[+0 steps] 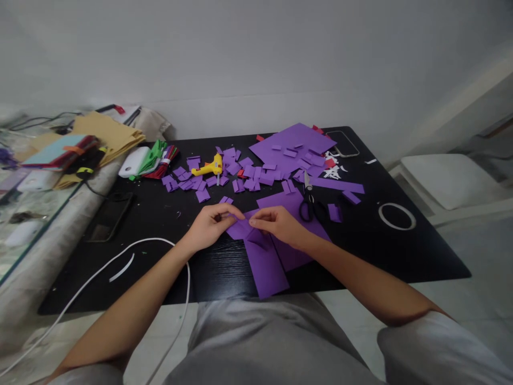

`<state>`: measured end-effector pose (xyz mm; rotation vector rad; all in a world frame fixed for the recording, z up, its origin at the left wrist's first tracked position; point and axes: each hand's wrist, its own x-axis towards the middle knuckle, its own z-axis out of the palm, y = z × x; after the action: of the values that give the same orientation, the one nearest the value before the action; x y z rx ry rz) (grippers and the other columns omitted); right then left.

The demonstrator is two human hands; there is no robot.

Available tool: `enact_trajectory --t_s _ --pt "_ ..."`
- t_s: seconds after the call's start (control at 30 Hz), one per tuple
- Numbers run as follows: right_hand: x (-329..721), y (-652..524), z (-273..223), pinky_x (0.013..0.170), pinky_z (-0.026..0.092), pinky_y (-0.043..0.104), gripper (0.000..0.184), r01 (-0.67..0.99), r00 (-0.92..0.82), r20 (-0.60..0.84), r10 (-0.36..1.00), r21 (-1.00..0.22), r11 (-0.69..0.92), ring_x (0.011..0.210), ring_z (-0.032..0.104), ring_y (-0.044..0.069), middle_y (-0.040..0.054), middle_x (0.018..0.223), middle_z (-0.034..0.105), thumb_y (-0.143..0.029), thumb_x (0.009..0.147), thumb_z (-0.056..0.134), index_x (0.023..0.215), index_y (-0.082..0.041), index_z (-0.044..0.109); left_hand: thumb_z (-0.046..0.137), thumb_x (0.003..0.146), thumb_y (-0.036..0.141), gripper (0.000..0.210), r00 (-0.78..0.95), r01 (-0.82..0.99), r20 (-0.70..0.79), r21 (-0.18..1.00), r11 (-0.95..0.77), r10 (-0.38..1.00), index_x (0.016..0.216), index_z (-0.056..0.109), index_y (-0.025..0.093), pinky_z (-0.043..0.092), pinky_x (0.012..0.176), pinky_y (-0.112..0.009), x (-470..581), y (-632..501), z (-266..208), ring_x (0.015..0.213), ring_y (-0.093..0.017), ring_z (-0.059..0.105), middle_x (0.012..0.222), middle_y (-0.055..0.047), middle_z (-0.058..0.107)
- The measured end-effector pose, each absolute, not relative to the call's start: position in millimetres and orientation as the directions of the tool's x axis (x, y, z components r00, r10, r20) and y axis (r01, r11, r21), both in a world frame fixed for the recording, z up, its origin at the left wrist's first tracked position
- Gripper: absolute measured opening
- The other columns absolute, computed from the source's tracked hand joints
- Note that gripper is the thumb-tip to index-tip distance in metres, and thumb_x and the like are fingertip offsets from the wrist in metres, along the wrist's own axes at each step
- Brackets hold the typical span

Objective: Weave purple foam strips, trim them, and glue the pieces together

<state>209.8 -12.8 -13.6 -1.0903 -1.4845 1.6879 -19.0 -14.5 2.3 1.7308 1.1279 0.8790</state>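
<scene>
Between my two hands is a small piece of purple paper (239, 229) with a fold in it. My left hand (211, 224) pinches its upper left edge between thumb and fingers. From the right, my right hand (278, 223) closes thumb and forefinger on its other side, and the fingertips of both hands almost meet. Below lies a long purple paper strip (267, 270), its lower end reaching the table's front edge. A larger purple sheet (294, 251) is partly under my right hand and forearm. Black-handled scissors (308, 200) lie just beyond that hand.
Many small folded purple pieces (202, 195) are scattered at the back around a yellow glue gun (211, 167). A white cable (132, 245) curves past my left forearm. A phone (108, 216) lies at left, a tape ring (396, 216) at right, on the black table (385, 256).
</scene>
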Motion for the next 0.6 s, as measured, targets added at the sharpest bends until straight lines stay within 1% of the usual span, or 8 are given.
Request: enact_trajectory --t_s 0.1,0.17,0.23,0.3,0.4,0.47,0.53,0.6 --pt "208.3 -14.3 -14.5 0.064 0.045 0.027 0.024 0.071 -0.434 -0.123 0.893 -0.992 -0.102 0.064 0.061 0.013 0.0003 0.072 0.072 -0.041 0.079 0.077 0.083 -0.017 0.077 0.068 0.085 0.024 0.015 0.354 0.316 0.094 0.924 -0.214 0.931 0.093 0.079 0.018 0.052 0.074 -0.029 -19.3 -14.9 4.0 0.085 -0.019 0.069 0.094 -0.007 0.077" --pt "207.0 -15.4 -15.2 0.071 0.05 0.029 0.022 0.086 -0.404 -0.083 0.911 -0.995 -0.052 0.071 0.067 0.016 0.0018 0.077 0.075 -0.039 0.08 0.076 0.082 -0.017 0.076 0.07 0.082 0.024 0.024 0.377 0.252 0.078 0.95 -0.183 0.923 0.104 0.076 0.019 0.052 0.074 -0.028 -19.1 -15.2 5.9 0.087 -0.02 0.068 0.098 -0.007 0.076" --pt "205.8 -16.6 -16.6 0.074 0.052 0.03 0.021 0.106 -0.374 -0.042 0.926 -0.994 -0.003 0.074 0.069 0.017 0.0027 0.08 0.076 -0.038 0.081 0.074 0.082 -0.017 0.075 0.073 0.081 0.028 0.034 0.388 0.204 0.059 0.968 -0.149 0.92 0.113 0.072 0.019 0.051 0.073 -0.028 -18.1 -15.2 6.9 0.087 -0.019 0.068 0.1 -0.006 0.074" --pt "204.7 -17.9 -18.5 0.074 0.054 0.031 0.02 0.122 -0.361 -0.009 0.933 -0.992 0.038 0.075 0.07 0.018 0.0033 0.081 0.077 -0.038 0.083 0.073 0.083 -0.018 0.074 0.075 0.082 0.036 0.031 0.361 0.251 0.03 0.96 -0.129 0.932 0.107 0.072 0.018 0.048 0.068 -0.026 -16.6 -14.9 5.8 0.079 -0.017 0.064 0.093 -0.004 0.072" --pt "203.1 -19.7 -21.6 0.076 0.056 0.032 0.019 0.123 -0.373 0.004 0.928 -0.991 0.054 0.077 0.072 0.019 0.0045 0.083 0.078 -0.036 0.082 0.074 0.085 -0.018 0.075 0.073 0.086 0.046 0.03 0.319 0.38 0.0 0.916 -0.128 0.948 0.088 0.073 0.016 0.04 0.061 -0.025 -14.7 -13.8 1.8 0.064 -0.013 0.054 0.076 -0.001 0.067" --pt "202.2 -20.2 -23.3 0.076 0.057 0.033 0.018 0.102 -0.4 -0.022 0.916 -0.995 0.021 0.078 0.073 0.019 0.005 0.083 0.079 -0.036 0.08 0.076 0.086 -0.018 0.076 0.072 0.086 0.048 0.031 0.335 0.403 0.011 0.902 -0.154 0.942 0.083 0.074 0.017 0.041 0.062 -0.026 -14.4 -12.9 -0.2 0.065 -0.013 0.053 0.072 0.0 0.067" --pt "202.0 -20.0 -23.7 0.076 0.057 0.033 0.02 0.072 -0.433 -0.061 0.899 -0.997 -0.033 0.078 0.074 0.02 0.0052 0.083 0.079 -0.035 0.076 0.079 0.087 -0.018 0.077 0.073 0.085 0.048 0.031 0.36 0.395 0.027 0.901 -0.178 0.933 0.082 0.075 0.017 0.043 0.066 -0.027 -15.1 -11.9 -0.2 0.069 -0.014 0.056 0.075 -0.001 0.069" --pt "202.8 -19.1 -22.7 0.077 0.057 0.033 0.022 0.056 -0.456 -0.098 0.885 -0.995 -0.081 0.078 0.073 0.019 0.0049 0.083 0.079 -0.034 0.073 0.082 0.087 -0.018 0.078 0.074 0.085 0.05 0.034 0.363 0.384 0.007 0.91 -0.156 0.932 0.08 0.074 0.017 0.043 0.063 -0.026 -16.4 -10.7 1.1 0.066 -0.014 0.055 0.073 -0.001 0.069"
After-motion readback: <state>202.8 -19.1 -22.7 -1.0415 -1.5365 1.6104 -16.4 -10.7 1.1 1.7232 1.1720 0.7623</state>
